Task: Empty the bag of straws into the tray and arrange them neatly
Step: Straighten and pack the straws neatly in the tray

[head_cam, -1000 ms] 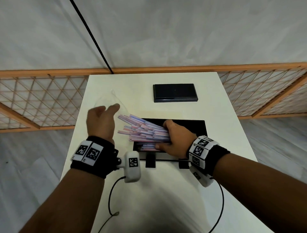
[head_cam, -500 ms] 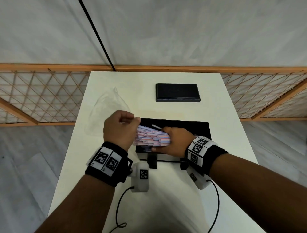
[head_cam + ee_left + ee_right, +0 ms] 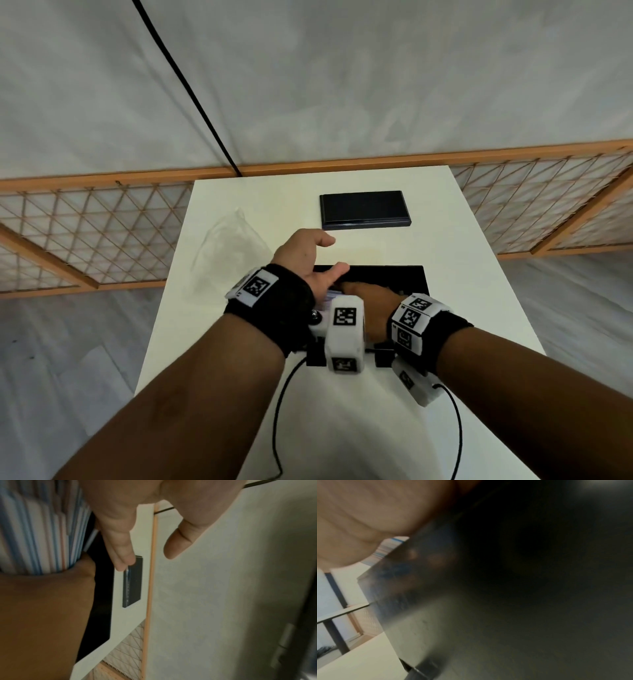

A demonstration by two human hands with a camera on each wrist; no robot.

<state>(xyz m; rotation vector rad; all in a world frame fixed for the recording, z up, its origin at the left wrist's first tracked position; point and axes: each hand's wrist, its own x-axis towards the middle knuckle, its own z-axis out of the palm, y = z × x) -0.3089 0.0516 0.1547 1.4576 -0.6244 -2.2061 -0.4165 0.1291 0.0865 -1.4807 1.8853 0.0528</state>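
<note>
The pink, blue and white straws lie as one bundle in the black tray near the table's front. Only a sliver of the straws shows in the head view. My right hand lies across their right ends and grips the bundle; the right hand fills the lower left of the left wrist view. My left hand hovers over the tray's left end, fingers straight, holding nothing. The empty clear bag lies flat at the table's left edge.
A flat black box sits on the white table beyond the tray. Wrist-camera cables trail over the table's near end. A wooden lattice fence and grey floor surround the table.
My left hand has let go of the straws' left ends, opened and moved forward over the tray. The bundle has sunk into the tray under my right hand.
</note>
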